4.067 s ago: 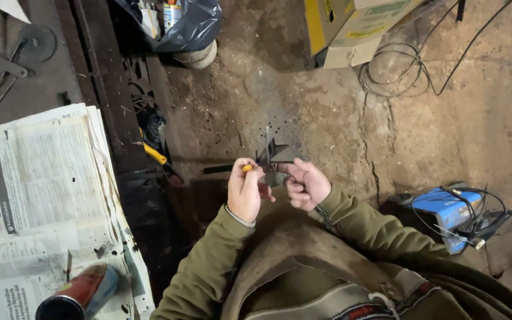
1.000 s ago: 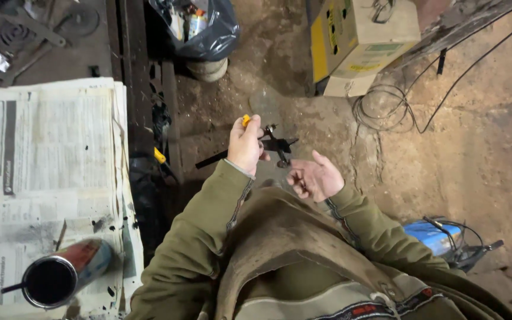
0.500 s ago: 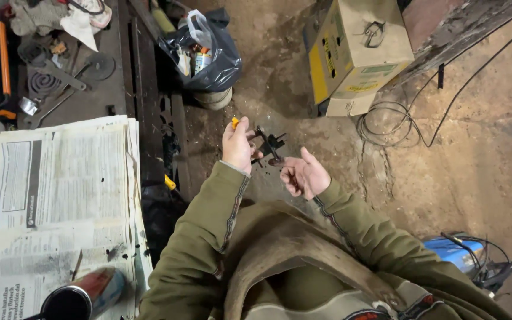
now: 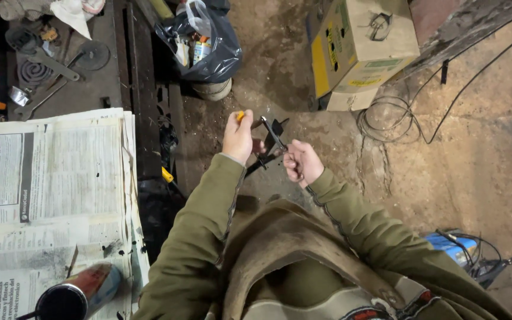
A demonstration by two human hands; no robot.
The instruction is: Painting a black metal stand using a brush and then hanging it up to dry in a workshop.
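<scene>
My left hand point(image 4: 237, 137) is closed around a small tool with a yellow-orange handle tip point(image 4: 240, 115) that sticks out above the fist. My right hand point(image 4: 302, 163) grips the near end of a thin dark metal piece point(image 4: 272, 133) with a black forked part at its far end. The two hands are close together above the dirt floor, and the metal piece lies between them. Both arms wear olive green sleeves.
Newspapers point(image 4: 54, 178) cover a bench at left, with a dark paint can point(image 4: 75, 293) at the near corner. A black rubbish bag point(image 4: 200, 41), a cardboard box point(image 4: 362, 41), coiled wire point(image 4: 386, 121) and a blue device point(image 4: 454, 249) lie around on the floor.
My right hand, open half a second ago, has closed on the metal piece. Earlier the hands were held lower and further from the cardboard box; the view has shifted toward the bag and box.
</scene>
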